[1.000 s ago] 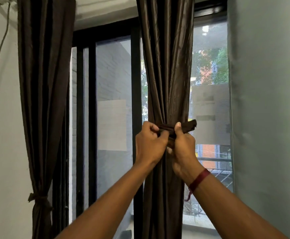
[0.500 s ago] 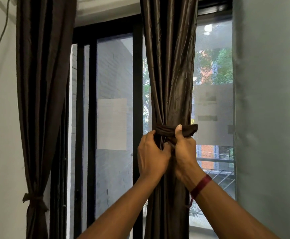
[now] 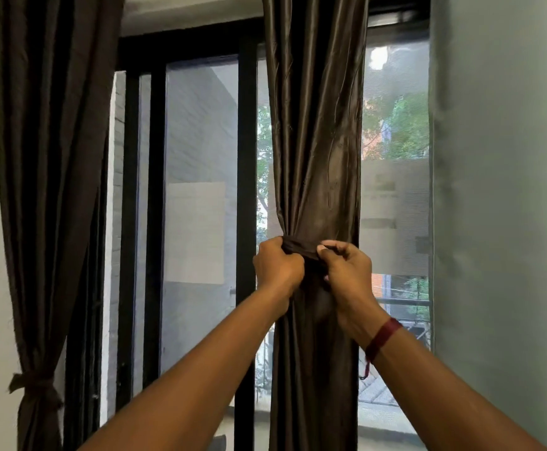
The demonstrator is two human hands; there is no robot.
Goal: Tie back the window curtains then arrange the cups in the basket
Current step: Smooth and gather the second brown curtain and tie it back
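Fingers (image 3: 273,249) of the left hand (image 3: 278,268) and right hand (image 3: 347,270) are curled tight on the dark brown cloth tie band (image 3: 299,247) around the shiny dark brown right curtain (image 3: 314,141). The dark brown left curtain (image 3: 47,157) is tied already. This knot looks unfinished. No cups or basket show yet.

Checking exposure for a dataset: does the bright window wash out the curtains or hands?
Head view: window backlights the scene, yet the right curtain shows sheen and folds; left curtain reads darker; left hand and right hand, on the tieback, are evenly lit; trees outside look soft.
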